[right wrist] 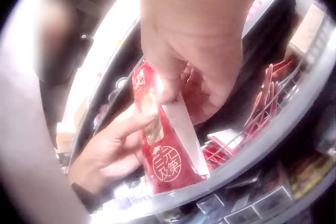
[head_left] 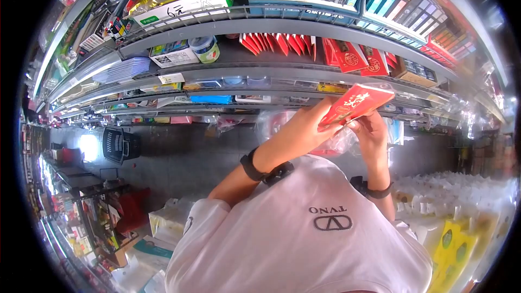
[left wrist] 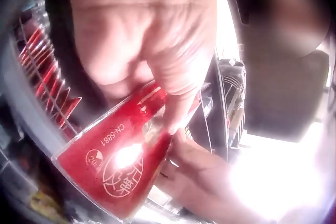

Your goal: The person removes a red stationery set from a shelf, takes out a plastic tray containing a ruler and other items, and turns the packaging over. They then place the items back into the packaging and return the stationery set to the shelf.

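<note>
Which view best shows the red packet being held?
Left wrist: the red packet lies close and face-on, its print legible despite glare. Right wrist shows it narrower, partly hidden; head shows it small.

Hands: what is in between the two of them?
A red packet in clear wrap, held by the left hand and the right hand. The head view shows it best.

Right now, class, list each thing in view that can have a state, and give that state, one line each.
red packet: off the shelf, held tilted between both hands, inside a clear sleeve.
left hand: fingers curled round the red packet.
right hand: pinches the red packet at one end.
shelf packets: standing in a row on the shelf, untouched.
</note>
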A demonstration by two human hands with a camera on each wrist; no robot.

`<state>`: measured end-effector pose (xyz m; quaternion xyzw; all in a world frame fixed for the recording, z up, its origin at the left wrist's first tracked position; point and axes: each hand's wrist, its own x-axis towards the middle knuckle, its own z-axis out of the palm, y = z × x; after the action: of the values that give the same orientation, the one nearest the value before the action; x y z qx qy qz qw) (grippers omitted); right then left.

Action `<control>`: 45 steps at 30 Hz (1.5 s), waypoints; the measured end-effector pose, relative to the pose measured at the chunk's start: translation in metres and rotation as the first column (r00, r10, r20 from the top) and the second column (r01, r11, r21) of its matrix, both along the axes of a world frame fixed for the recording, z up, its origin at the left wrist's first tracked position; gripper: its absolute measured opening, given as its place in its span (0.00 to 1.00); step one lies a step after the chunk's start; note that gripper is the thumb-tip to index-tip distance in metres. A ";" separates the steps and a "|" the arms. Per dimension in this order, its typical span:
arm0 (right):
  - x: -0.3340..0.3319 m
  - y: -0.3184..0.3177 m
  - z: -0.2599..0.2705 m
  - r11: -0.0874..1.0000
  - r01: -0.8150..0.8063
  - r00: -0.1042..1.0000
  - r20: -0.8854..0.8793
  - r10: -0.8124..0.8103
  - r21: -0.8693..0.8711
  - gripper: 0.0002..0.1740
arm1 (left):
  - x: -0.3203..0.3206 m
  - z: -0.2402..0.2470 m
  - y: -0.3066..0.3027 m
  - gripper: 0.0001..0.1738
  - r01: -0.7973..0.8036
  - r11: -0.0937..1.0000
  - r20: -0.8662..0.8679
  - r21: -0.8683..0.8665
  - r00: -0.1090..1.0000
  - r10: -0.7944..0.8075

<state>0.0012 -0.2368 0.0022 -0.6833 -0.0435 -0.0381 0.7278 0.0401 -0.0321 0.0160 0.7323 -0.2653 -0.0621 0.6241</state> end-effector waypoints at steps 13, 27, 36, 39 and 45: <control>-0.009 -0.005 -0.004 0.999 0.033 0.997 0.074 -0.033 0.004 0.17 | -0.005 0.010 -0.005 0.26 0.022 0.996 0.048 0.082 0.999 -0.026; -0.006 -0.010 -0.028 0.989 0.007 0.997 -0.080 -0.019 -0.145 0.13 | 0.013 -0.056 -0.011 0.32 0.169 0.977 -0.358 -0.130 0.911 -0.205; -0.009 -0.043 -0.043 0.982 -0.015 0.995 -0.104 -0.004 -0.191 0.14 | 0.020 -0.072 -0.049 0.20 -0.005 0.991 -0.524 -0.136 0.849 -0.068; -0.010 -0.058 -0.041 0.894 -0.170 0.984 -0.112 0.135 -0.415 0.15 | 0.028 -0.066 -0.058 0.16 -0.184 0.964 -0.580 -0.189 0.814 0.042; -0.018 -0.059 -0.022 0.977 -0.003 0.989 -0.147 -0.029 -0.213 0.14 | 0.042 -0.070 -0.058 0.19 -0.245 0.940 -0.495 -0.236 0.863 0.101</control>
<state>-0.0166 -0.2958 -0.0198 -0.7584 0.0115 0.0132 0.6516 0.0822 -0.0896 -0.0535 0.6156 -0.0425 -0.1435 0.7737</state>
